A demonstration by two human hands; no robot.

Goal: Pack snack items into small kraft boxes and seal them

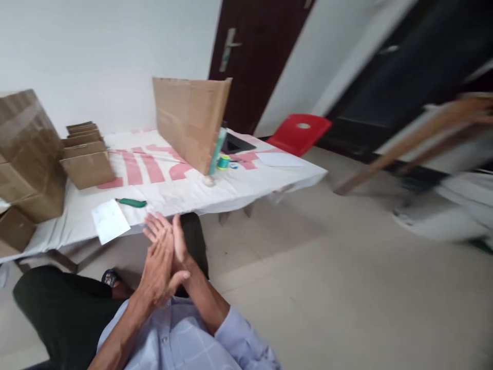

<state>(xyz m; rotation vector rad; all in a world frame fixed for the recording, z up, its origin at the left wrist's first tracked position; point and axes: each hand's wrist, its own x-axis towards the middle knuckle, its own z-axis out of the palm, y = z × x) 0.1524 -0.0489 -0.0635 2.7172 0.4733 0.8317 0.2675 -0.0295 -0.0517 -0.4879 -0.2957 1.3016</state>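
Note:
My left hand and my right hand lie palm to palm in front of my chest, fingers stretched out flat, with nothing between them. They hover just before the near edge of a table covered by a white cloth with red lettering. Nearest on the table are a white paper slip and a green-handled tool. A large cardboard sheet stands upright in the middle of the table, with a green tape roll at its foot.
Several small folded cardboard boxes and a big taped carton crowd the table's left end. A red plastic stool stands beyond the table by a dark door. Blurred wooden furniture is at the right. The floor is pale tile.

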